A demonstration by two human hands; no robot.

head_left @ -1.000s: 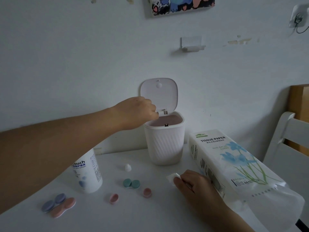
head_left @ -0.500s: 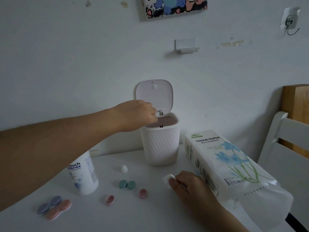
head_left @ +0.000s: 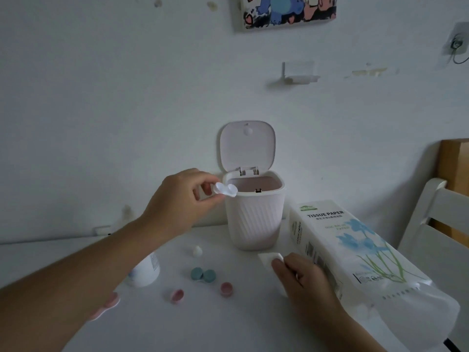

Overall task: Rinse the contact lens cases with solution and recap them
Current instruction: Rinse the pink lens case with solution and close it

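The white lens case [head_left: 225, 190], uncapped, was pinched at one end between the thumb and fingers of the left hand [head_left: 181, 199], held in the air just left of the open bin's [head_left: 253, 217] rim. Its two pink caps [head_left: 177, 295] lay apart on the worktop [head_left: 215, 326], so recapping was not yet done; whether its rinse was finished could not be told. The teal case [head_left: 203, 274] sat capped between them, and a pink case [head_left: 106, 307] showed partly from under the left forearm. The solution bottle [head_left: 146, 271] stood behind that forearm with its small white cap [head_left: 197, 251] off beside it.

The right hand [head_left: 299, 278] lay on the worktop, fingers curled over a folded tissue [head_left: 269, 257], pressing it down.

Open room lay in the middle and near part of the worktop. The tissue pack [head_left: 355, 250] crowded the right side, just beside the right hand, and the bin stood close against the wall. The loose caps were near the left arm's way back, likely easy to knock.
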